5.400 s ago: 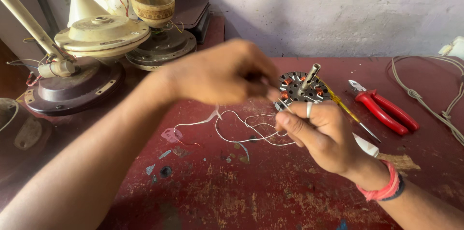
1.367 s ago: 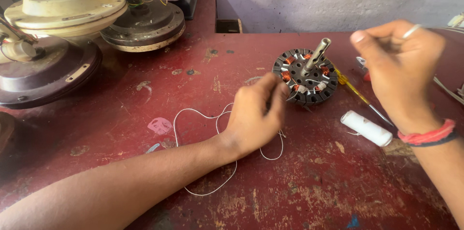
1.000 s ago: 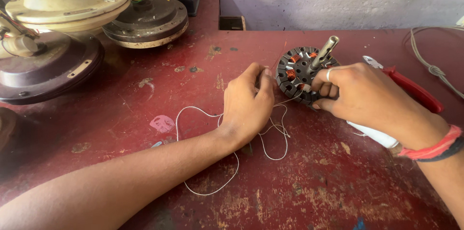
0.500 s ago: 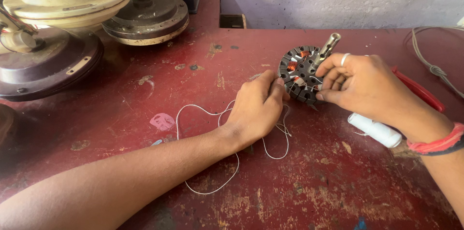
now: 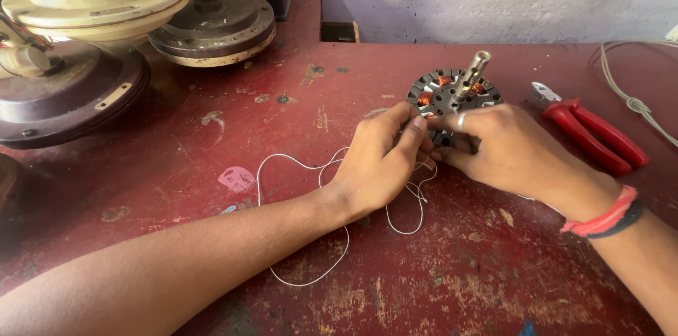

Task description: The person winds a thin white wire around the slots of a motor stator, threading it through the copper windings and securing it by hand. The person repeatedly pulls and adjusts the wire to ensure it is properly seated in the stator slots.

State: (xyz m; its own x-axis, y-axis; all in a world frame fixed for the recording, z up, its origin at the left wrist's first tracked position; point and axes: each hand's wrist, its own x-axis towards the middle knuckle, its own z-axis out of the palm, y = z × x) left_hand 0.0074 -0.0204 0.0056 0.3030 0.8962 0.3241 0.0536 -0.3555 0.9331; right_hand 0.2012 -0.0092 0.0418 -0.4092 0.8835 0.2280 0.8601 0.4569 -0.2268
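Sitting a little right of centre in the upper half of the frame, one round motor core [image 5: 452, 96] rests on the red table [image 5: 212, 152], its dark slotted ring wound with copper coils and a metal shaft standing tilted out of its middle. Both hands meet at the near edge of this core. The left hand [image 5: 378, 166] comes in from the lower left, fingers curled and pinched together at the tips against the core's rim, apparently gripping the thin white wire [image 5: 296, 166] there; the exact grip is hidden by the fingers. The right hand [image 5: 508, 149] comes in from the lower right, lies just below and touching the core, fingers bent and closed toward the left fingertips; what it pinches cannot be told. A ring sits on one of its fingers, and two bands, one red and one dark, circle the wrist [image 5: 600, 216].

White wire trails from the hands in loose loops toward the lower centre of the frame. One pair of red-handled pliers [image 5: 593, 131] lies to the right of the core, apart from the right hand. A pale cord [image 5: 635, 103] runs along the far right edge. Three fan motor housings [image 5: 212, 21] stand in the upper left, well apart from the hands.
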